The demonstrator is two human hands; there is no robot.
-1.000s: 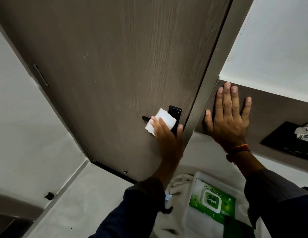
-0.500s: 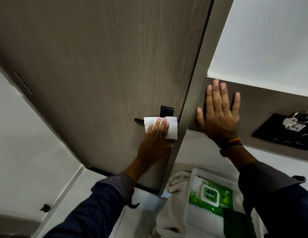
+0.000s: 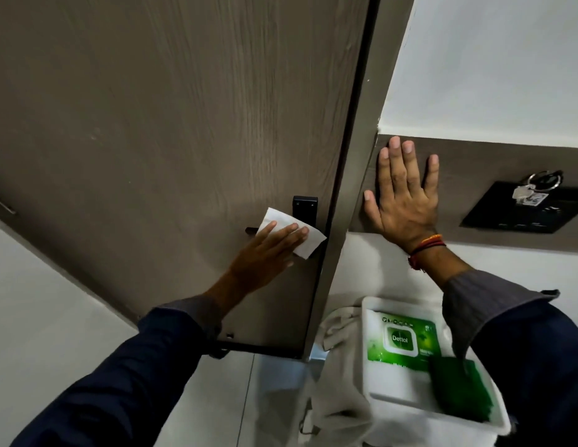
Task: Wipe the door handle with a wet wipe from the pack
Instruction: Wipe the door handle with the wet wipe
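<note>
Fingers straight, the left hand has slid the wet wipe along the door handle; wiping looks well underway.

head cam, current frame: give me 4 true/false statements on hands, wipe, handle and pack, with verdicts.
1. The left hand presses the white wet wipe against the black lever door handle. True.
2. The right hand holds the green Dettol wipe pack. False: it lies flat on the brown wall panel; the pack lies in the white plastic tray.
3. The wipe hides the whole handle. False: the lever's tip and the plate's top show.
4. A metal key ring sits at the black wall plate, right of the right hand. True.
</note>
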